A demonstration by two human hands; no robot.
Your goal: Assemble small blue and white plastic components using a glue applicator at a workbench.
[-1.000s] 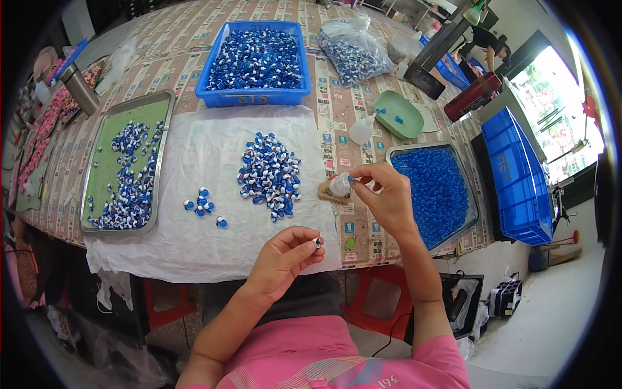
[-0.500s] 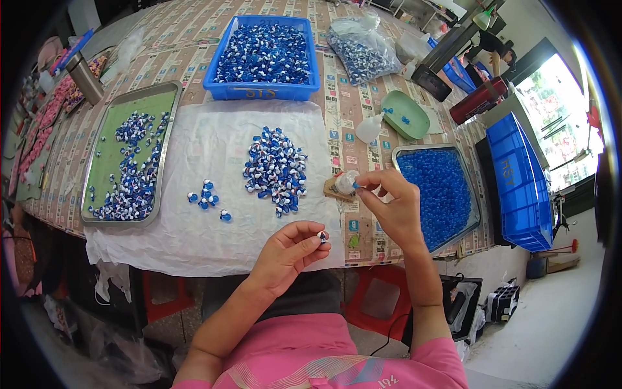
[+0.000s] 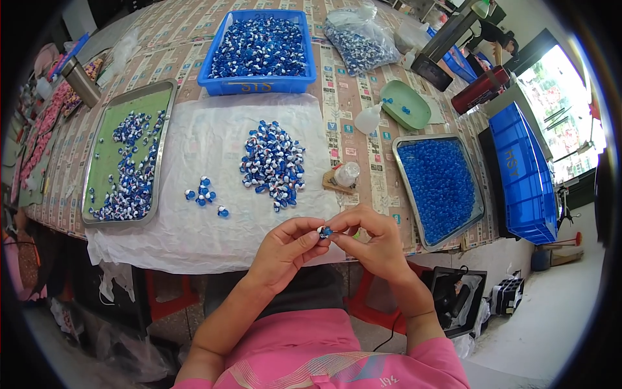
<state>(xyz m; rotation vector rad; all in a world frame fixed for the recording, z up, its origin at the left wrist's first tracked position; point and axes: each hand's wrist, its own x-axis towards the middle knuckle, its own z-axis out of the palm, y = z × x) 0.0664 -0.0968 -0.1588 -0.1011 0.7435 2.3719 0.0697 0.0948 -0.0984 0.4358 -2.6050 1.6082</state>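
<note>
In front of my body, at the near edge of the white sheet (image 3: pixel 194 243), my two hands meet. My left hand (image 3: pixel 280 255) pinches a small white-and-dark plastic piece (image 3: pixel 321 229). Against it, my right hand (image 3: pixel 377 246) presses a small translucent blue piece (image 3: pixel 328 231) between thumb and forefinger. Fingertips partly cover both pieces. Beyond them on the sheet lies a heap of blue-and-white pieces (image 3: pixel 273 165), with a smaller cluster (image 3: pixel 205 193) to its left. A small clear bottle (image 3: pixel 346 174) rests on a wooden block (image 3: pixel 332 182) just past my right hand.
On the left stands a green-bottomed metal tray (image 3: pixel 120 167) of blue-and-white pieces. A metal tray of blue pieces (image 3: pixel 440 188) sits at right. Behind are a full blue bin (image 3: pixel 256 85), a plastic bag (image 3: pixel 363 42), a green dish (image 3: pixel 414 110) and a white squeeze bottle (image 3: pixel 368 120).
My right hand has come from the small bottle down and left to my left hand, bringing the blue piece against the white-and-dark one. My left hand has stayed nearly in place.
</note>
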